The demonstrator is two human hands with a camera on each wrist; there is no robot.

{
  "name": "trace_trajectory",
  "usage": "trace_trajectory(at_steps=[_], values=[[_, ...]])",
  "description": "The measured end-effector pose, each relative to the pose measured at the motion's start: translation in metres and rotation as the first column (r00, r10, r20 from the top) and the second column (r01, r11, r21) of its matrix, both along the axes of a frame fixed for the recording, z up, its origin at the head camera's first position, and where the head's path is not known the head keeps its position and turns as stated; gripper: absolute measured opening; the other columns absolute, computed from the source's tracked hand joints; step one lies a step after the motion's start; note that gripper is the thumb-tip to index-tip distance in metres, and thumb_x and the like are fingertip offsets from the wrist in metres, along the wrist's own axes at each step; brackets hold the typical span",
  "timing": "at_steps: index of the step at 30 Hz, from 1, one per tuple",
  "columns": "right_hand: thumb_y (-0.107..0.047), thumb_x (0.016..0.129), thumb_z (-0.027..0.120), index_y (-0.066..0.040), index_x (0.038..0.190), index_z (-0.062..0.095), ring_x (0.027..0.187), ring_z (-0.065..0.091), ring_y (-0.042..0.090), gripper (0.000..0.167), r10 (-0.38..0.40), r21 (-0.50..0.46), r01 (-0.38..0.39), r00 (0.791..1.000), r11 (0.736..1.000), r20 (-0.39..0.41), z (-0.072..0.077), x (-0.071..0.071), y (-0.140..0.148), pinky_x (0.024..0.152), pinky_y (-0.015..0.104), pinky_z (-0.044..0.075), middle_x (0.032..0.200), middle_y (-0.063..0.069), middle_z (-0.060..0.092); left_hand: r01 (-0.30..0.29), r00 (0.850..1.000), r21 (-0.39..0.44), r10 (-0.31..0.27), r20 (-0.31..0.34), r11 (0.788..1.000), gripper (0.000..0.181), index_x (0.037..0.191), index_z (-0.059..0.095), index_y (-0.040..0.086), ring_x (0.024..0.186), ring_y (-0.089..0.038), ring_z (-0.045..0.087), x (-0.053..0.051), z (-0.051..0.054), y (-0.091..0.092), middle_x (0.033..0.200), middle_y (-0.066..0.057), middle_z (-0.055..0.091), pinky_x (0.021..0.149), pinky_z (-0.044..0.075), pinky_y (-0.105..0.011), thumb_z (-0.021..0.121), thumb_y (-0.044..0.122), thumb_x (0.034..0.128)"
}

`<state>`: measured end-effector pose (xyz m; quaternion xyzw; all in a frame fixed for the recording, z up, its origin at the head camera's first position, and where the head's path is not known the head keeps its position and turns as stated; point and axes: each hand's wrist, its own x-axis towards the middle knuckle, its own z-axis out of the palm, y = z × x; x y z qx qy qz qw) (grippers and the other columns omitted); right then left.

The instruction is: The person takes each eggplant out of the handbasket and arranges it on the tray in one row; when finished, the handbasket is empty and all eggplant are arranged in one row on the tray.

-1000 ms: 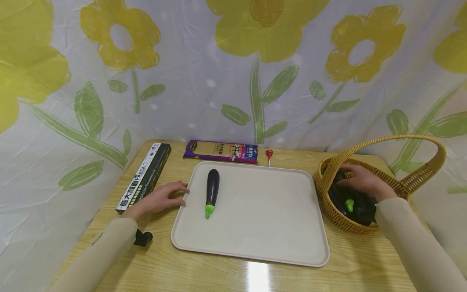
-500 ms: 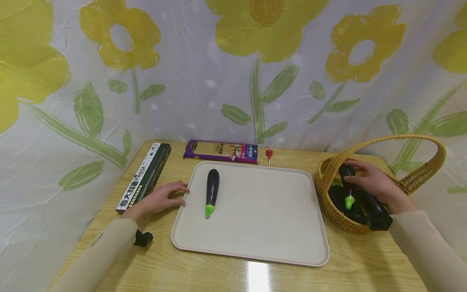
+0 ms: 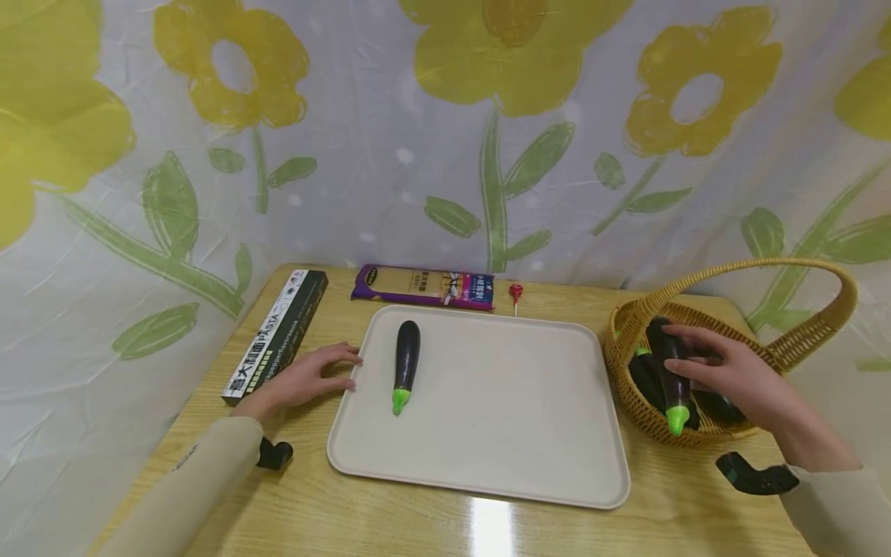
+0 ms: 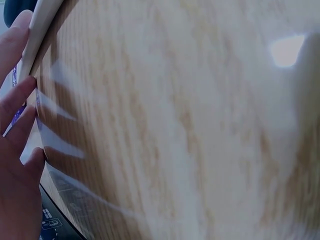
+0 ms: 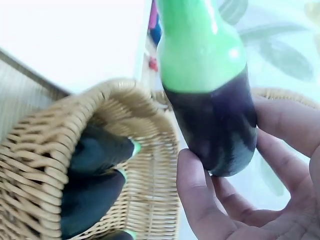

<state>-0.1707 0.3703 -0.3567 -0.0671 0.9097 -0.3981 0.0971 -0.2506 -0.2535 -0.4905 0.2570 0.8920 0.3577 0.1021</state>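
Note:
In the head view my right hand (image 3: 741,375) pinches a dark eggplant (image 3: 670,363) with a green stem end, holding it over the wicker basket (image 3: 629,406). The right wrist view shows thumb and fingers round that eggplant (image 5: 212,120), clear of the basket. More eggplants (image 5: 95,200) lie inside the basket, partly hidden by its wall. My left hand (image 3: 306,377) touches the left rim of the beige tray (image 3: 501,402) with relaxed fingers. On the tray's left part lies another eggplant (image 3: 407,360), its green end toward me.
A black and white pasta box (image 3: 274,336) lies left of the tray. Behind the tray are a purple pasta packet (image 3: 423,288) and a red lollipop (image 3: 515,292). The basket's tall handle (image 3: 800,263) arches up at the right. A flowered curtain (image 3: 376,178) hangs behind the table.
My right hand has taken hold of an eggplant in the basket and raised it, drawing back toward the near right. The left hand has stayed at the tray's rim.

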Motion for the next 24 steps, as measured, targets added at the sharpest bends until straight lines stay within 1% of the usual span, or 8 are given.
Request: trace_trajectory(at_steps=[3, 7, 9, 11, 14, 15, 20, 24], values=[[-0.029, 0.098, 0.061, -0.008, 0.15, 0.036, 0.099, 0.054, -0.011, 0.061, 0.005, -0.027, -0.005, 1.0, 1.0, -0.001, 0.002, 0.013, -0.001, 0.077, 0.025, 0.055, 0.147, 0.026, 0.035, -0.002, 1.0, -0.012, 0.002, -0.003, 1.0, 0.043, 0.127, 0.063, 0.013, 0.143, -0.042, 0.025, -0.001, -0.001, 0.0, 0.146, -0.017, 0.046, 0.115, 0.017, -0.061, 0.072, 0.031, 0.0894], [-0.029, 0.098, 0.061, -0.013, 0.15, 0.038, 0.103, 0.051, -0.013, 0.059, -0.018, -0.027, 0.019, 1.0, 0.999, 0.019, 0.004, 0.029, -0.004, 0.077, 0.023, 0.053, 0.147, 0.024, 0.037, -0.004, 1.0, -0.018, 0.004, -0.001, 1.0, 0.044, 0.127, 0.063, 0.013, 0.143, -0.042, 0.024, -0.003, -0.002, 0.0, 0.147, -0.017, 0.046, 0.115, 0.016, -0.062, 0.072, 0.034, 0.0888], [-0.031, 0.098, 0.061, -0.016, 0.15, 0.037, 0.109, 0.056, -0.002, 0.059, -0.026, -0.016, 0.026, 0.999, 1.0, 0.037, 0.006, 0.036, -0.006, 0.078, 0.027, 0.054, 0.147, 0.022, 0.038, -0.005, 1.0, -0.02, 0.005, 0.002, 1.0, 0.044, 0.127, 0.063, 0.014, 0.143, -0.041, 0.024, -0.003, -0.002, -0.001, 0.147, -0.016, 0.046, 0.115, 0.017, -0.062, 0.072, 0.034, 0.0888], [-0.032, 0.098, 0.061, -0.017, 0.151, 0.036, 0.117, 0.058, 0.015, 0.06, -0.028, -0.011, 0.029, 0.998, 1.0, 0.054, 0.007, 0.042, -0.01, 0.081, 0.035, 0.054, 0.148, 0.022, 0.036, -0.004, 1.0, -0.019, 0.004, 0.002, 1.0, 0.044, 0.127, 0.063, 0.014, 0.143, -0.041, 0.025, -0.004, -0.002, -0.001, 0.147, -0.016, 0.046, 0.115, 0.017, -0.061, 0.073, 0.033, 0.0888], [-0.033, 0.098, 0.06, -0.018, 0.151, 0.036, 0.124, 0.051, 0.042, 0.06, -0.021, -0.02, 0.023, 0.997, 1.0, 0.076, 0.009, 0.051, -0.016, 0.083, 0.047, 0.054, 0.15, 0.021, 0.032, 0.001, 1.0, -0.019, -0.001, -0.003, 1.0, 0.043, 0.127, 0.063, 0.013, 0.143, -0.042, 0.025, -0.004, -0.002, 0.0, 0.147, -0.017, 0.046, 0.115, 0.017, -0.061, 0.073, 0.032, 0.0888], [-0.033, 0.098, 0.06, -0.019, 0.151, 0.036, 0.126, 0.047, 0.048, 0.06, -0.017, -0.025, 0.019, 0.997, 1.0, 0.081, 0.01, 0.053, -0.019, 0.083, 0.049, 0.054, 0.151, 0.02, 0.029, 0.003, 1.0, -0.017, -0.003, -0.003, 1.0, 0.043, 0.126, 0.063, 0.013, 0.143, -0.042, 0.025, -0.005, -0.002, 0.0, 0.146, -0.017, 0.046, 0.115, 0.017, -0.061, 0.073, 0.032, 0.0888], [-0.031, 0.097, 0.062, -0.021, 0.149, 0.039, 0.126, 0.044, 0.052, 0.057, 0.029, -0.033, -0.027, 0.997, 0.999, 0.072, 0.014, 0.061, -0.034, 0.083, 0.049, 0.053, 0.155, 0.016, 0.025, 0.009, 1.0, -0.014, -0.009, -0.005, 1.0, 0.043, 0.125, 0.063, 0.013, 0.142, -0.043, 0.025, -0.005, -0.002, -0.001, 0.146, -0.018, 0.046, 0.115, 0.017, -0.062, 0.073, 0.032, 0.0886], [-0.034, 0.095, 0.065, -0.025, 0.145, 0.045, 0.123, 0.049, 0.043, 0.055, 0.064, -0.027, -0.063, 0.996, 0.998, 0.053, 0.016, 0.06, -0.05, 0.08, 0.041, 0.053, 0.153, 0.011, 0.03, 0.013, 1.0, -0.01, -0.013, -0.02, 1.0, 0.041, 0.124, 0.064, 0.012, 0.141, -0.044, 0.027, -0.004, -0.003, -0.001, 0.145, -0.018, 0.047, 0.114, 0.018, -0.062, 0.073, 0.03, 0.0885]])
